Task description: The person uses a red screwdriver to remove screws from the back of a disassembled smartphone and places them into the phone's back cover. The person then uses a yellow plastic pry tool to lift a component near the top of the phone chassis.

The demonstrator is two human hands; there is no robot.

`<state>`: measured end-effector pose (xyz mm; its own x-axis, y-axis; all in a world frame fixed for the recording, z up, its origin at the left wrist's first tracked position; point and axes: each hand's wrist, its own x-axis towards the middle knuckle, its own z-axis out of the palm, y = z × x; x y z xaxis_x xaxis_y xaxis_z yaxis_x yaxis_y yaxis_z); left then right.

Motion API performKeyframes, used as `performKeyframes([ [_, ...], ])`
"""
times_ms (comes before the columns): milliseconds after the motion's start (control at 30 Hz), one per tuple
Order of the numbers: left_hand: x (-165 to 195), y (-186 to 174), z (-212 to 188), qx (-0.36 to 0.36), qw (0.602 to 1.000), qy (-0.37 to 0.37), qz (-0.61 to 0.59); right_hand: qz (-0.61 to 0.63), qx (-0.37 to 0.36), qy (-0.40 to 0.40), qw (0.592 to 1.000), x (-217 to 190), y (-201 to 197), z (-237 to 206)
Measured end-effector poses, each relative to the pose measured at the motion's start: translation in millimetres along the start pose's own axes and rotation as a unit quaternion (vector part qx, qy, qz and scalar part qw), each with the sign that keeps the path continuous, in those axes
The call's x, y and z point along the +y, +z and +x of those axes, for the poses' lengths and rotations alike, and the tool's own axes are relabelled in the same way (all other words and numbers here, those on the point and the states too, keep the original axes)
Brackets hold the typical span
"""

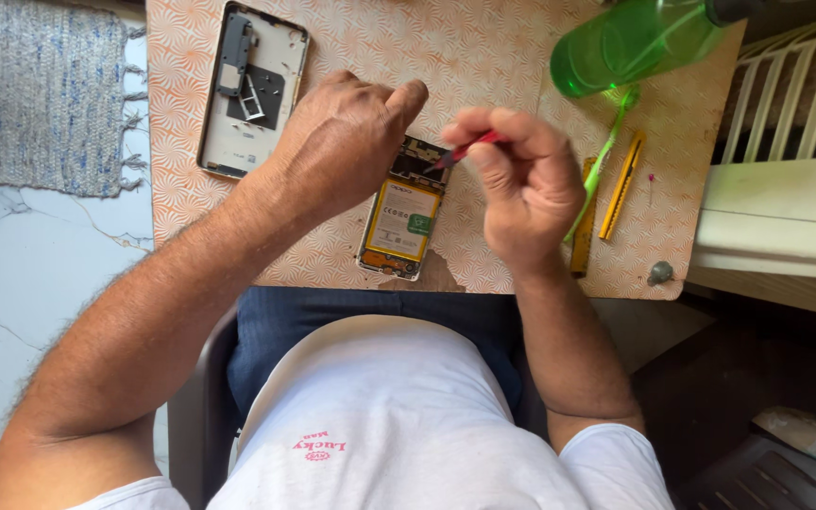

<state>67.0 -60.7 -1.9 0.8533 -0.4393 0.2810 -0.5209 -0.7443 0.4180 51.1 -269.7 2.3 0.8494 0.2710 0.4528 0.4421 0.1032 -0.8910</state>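
Observation:
An opened phone [401,219] with a yellow battery lies flat on the patterned table [484,47], back cover off. My left hand [344,142] rests on the phone's upper left edge with fingers curled, pressing it down. My right hand [521,179] pinches a thin red-handled tool [465,151]; its dark tip touches the top part of the phone. The removed back cover [252,90], inner side up, lies at the table's far left.
A green plastic bottle [635,42] lies at the far right. Beside my right hand lie a green toothbrush [604,161], a yellow tool [623,184] and a small grey knob [659,273]. A woven rug [40,94] covers the marble floor at left.

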Motion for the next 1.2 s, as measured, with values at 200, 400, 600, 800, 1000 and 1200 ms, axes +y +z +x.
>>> performKeyframes([
  [200,6,1,11,-0.050,0.998,0.002,0.032,0.010,-0.027,0.051,0.998,-6,6,-7],
  [400,13,-2,21,-0.104,0.994,-0.013,0.034,0.093,-0.007,0.131,0.987,-6,19,3],
  [600,13,0,20,-0.099,0.994,0.022,0.038,0.111,0.009,0.191,0.975,-3,23,4],
  [800,17,2,14,-0.093,0.995,0.020,0.024,0.093,0.007,0.192,0.977,0,23,0],
  [1000,18,-2,18,-0.074,0.997,0.033,0.017,0.126,0.033,0.171,0.977,-3,19,6],
  [1200,22,-11,23,-0.101,0.992,0.048,0.058,0.123,0.065,0.220,0.966,-12,14,16],
])
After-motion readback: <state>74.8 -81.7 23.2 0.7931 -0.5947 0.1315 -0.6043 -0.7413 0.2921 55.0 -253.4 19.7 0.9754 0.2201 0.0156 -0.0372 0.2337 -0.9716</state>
